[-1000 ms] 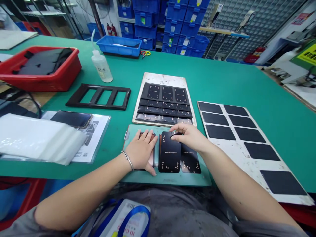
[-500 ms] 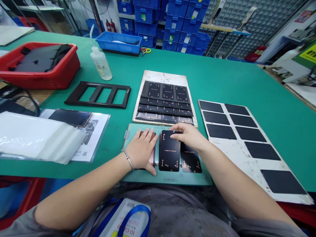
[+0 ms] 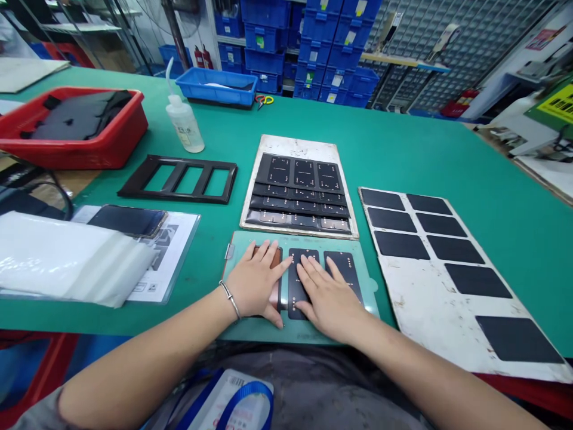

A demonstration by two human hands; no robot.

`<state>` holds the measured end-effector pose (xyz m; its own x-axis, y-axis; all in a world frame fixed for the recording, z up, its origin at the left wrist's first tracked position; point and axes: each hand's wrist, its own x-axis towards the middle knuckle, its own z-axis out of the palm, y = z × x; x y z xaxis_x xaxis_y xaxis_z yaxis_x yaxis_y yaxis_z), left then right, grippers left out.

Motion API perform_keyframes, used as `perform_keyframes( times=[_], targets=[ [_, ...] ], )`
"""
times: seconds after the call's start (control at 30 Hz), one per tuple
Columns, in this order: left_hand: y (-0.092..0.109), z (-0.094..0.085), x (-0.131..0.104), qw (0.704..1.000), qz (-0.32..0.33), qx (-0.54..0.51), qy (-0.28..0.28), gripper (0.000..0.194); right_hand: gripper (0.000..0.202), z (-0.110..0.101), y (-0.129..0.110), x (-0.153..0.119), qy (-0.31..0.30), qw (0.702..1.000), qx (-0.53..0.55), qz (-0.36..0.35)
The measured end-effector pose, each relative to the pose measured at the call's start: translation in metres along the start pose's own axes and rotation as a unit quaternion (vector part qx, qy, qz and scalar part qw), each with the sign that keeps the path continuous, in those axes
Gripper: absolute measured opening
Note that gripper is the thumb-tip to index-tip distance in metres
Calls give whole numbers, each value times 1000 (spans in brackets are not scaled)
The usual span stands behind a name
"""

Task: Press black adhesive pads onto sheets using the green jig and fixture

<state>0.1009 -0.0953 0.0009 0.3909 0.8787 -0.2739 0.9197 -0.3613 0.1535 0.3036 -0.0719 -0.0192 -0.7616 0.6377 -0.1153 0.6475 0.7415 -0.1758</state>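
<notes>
A green fixture plate [image 3: 367,295] lies at the table's near edge with three slots side by side. My left hand [image 3: 256,280] lies flat, fingers spread, over the left slot, where a brownish piece [image 3: 274,258] shows. My right hand [image 3: 326,292] presses flat on the black panel [image 3: 296,261] in the middle slot. Another black panel [image 3: 345,266] lies in the right slot, partly under my right hand. Behind the fixture, a white board [image 3: 295,143] carries overlapping rows of black panels [image 3: 301,191] with small dot marks.
A long white board [image 3: 421,280] with several black rectangles lies to the right. On the left are a black frame [image 3: 179,177], a squeeze bottle [image 3: 184,122], a red bin [image 3: 74,128], a phone [image 3: 128,220] on a plastic-sleeved sheet, and white bags [image 3: 67,257]. A blue tray [image 3: 217,86] sits farther back.
My right hand let go of the middle panel's far end, drew back toward me and now lies flat on the panel, which has settled into its slot. The left hand stayed put.
</notes>
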Motion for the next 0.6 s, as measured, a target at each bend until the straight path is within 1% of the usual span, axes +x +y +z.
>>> perform_keyframes(
  times=[0.07, 0.13, 0.17, 0.23, 0.27, 0.3, 0.33, 0.37, 0.4, 0.43, 0.47, 0.5, 0.53, 0.57, 0.6],
  targets=[
    [2, -2, 1, 1000, -4, 4, -6, 129, 68, 1, -9, -6, 1, 1000, -1, 6],
    [3, -5, 2, 1000, -4, 14, -9, 130, 68, -8, -9, -5, -1, 1000, 16, 4],
    [4, -6, 2, 1000, -3, 21, -10, 131, 67, -15, -4, -3, -8, 999, 36, -4],
    [5, -8, 3, 999, -5, 34, -13, 132, 58, -31, 13, 2, -38, 994, 101, -27],
    [5, -9, 3, 999, -7, 39, -14, 132, 53, -38, 27, 4, -43, 990, 135, -26],
    [5, -10, 3, 999, -9, 42, -15, 132, 49, -45, 42, 5, -30, 987, 155, -3],
    [5, -10, 3, 999, -9, 42, -16, 132, 46, -49, 60, 5, 2, 987, 153, 48],
    [5, -10, 3, 999, -10, 42, -17, 131, 46, -52, 78, 3, 49, 983, 127, 125],
    [4, -11, 2, 999, -10, 40, -17, 129, 49, -52, 95, 1, 96, 968, 78, 220],
    [4, -11, 2, 999, -10, 38, -17, 128, 58, -49, 111, -2, 121, 942, 23, 313],
    [4, -11, 2, 999, -10, 37, -17, 127, 71, -45, 125, -6, 119, 914, -19, 388],
    [4, -12, 2, 999, -11, 35, -17, 125, 84, -40, 136, -9, 100, 889, -42, 445],
    [4, -12, 2, 999, -11, 33, -18, 125, 94, -35, 144, -13, 77, 871, -50, 482],
    [5, -12, 2, 999, -12, 32, -19, 125, 98, -30, 149, -16, 59, 860, -48, 504],
    [5, -13, 2, 999, -12, 31, -20, 125, 98, -25, 151, -18, 51, 855, -43, 515]
  ],
)
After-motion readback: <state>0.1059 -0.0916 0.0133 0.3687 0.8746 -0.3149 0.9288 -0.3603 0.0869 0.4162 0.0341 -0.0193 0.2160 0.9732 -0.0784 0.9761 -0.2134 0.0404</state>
